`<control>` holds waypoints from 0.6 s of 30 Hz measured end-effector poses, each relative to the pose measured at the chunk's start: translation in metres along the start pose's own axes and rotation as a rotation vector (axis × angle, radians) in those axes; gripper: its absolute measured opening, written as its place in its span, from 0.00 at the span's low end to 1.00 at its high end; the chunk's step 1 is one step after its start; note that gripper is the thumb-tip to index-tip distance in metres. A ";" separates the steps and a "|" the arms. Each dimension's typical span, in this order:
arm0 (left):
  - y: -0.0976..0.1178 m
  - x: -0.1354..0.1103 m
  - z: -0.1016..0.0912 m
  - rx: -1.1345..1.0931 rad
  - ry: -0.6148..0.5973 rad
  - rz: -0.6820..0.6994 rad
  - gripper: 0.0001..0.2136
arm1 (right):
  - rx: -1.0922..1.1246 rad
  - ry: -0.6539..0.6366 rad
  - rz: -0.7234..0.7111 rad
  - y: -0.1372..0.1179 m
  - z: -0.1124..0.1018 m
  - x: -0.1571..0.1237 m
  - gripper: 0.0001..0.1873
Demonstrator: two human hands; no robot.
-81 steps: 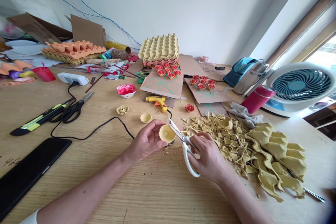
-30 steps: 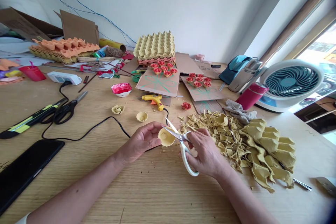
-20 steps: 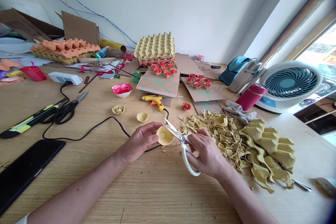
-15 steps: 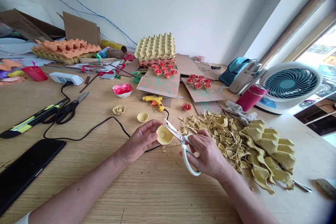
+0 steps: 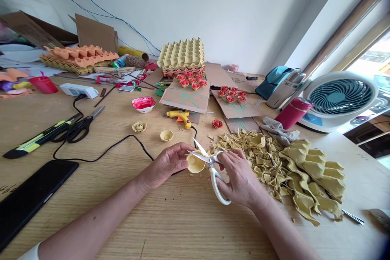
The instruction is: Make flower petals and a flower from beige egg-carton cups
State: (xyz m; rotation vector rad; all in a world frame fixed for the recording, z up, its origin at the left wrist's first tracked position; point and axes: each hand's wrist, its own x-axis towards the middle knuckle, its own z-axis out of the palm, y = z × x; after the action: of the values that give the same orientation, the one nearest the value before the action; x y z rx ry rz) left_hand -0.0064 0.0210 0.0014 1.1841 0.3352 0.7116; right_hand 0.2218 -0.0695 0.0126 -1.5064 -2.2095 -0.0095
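Note:
Between thumb and fingers, my left hand (image 5: pixel 170 163) grips the edge of a yellow egg-carton cup (image 5: pixel 195 164). My right hand (image 5: pixel 239 176) has its fingers through the handles of white-handled scissors (image 5: pixel 217 183). The scissor blades are spread and lie at the cup's upper rim. Beyond my left hand sit a smaller yellow cup (image 5: pixel 166 135) and a yellow carton-pulp flower (image 5: pixel 139 126). To the right of the scissors spreads a heap of yellow carton scraps (image 5: pixel 268 162).
A yellow glue gun (image 5: pixel 181 118) and a red flower (image 5: pixel 217 124) lie ahead. Red flowers stand on cardboard (image 5: pixel 183 99). Black scissors (image 5: pixel 77 128), a utility knife (image 5: pixel 39 136), a phone (image 5: pixel 36 195) and a cable are at left. A fan (image 5: pixel 341 99) and pink bottle (image 5: pixel 294 112) stand right.
The cup in my left hand has moved slightly right and down and turned a little. The scissor blades now reach further over its rim, and the gap between them looks slightly wider.

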 end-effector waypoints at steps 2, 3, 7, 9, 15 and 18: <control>0.001 -0.001 0.001 -0.017 -0.004 -0.012 0.13 | 0.015 -0.003 -0.008 -0.001 -0.001 0.000 0.11; 0.002 -0.001 0.001 -0.030 -0.004 -0.025 0.14 | 0.022 -0.002 -0.012 -0.001 -0.002 0.000 0.11; 0.001 -0.003 -0.001 -0.097 0.014 -0.086 0.14 | 0.045 0.001 -0.023 0.000 -0.002 -0.001 0.12; 0.000 -0.003 -0.004 -0.117 0.031 -0.098 0.13 | 0.055 -0.005 -0.034 0.001 -0.001 -0.002 0.12; -0.002 -0.004 -0.007 -0.166 0.094 -0.112 0.14 | 0.068 0.010 -0.073 0.005 0.001 -0.005 0.13; -0.002 -0.004 -0.005 -0.158 0.099 -0.097 0.14 | 0.059 -0.002 -0.076 0.006 0.002 -0.005 0.13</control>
State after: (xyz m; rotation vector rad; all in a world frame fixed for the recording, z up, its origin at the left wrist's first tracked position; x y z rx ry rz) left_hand -0.0117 0.0220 -0.0027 0.9790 0.4090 0.7001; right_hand 0.2278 -0.0707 0.0078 -1.3912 -2.2473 0.0330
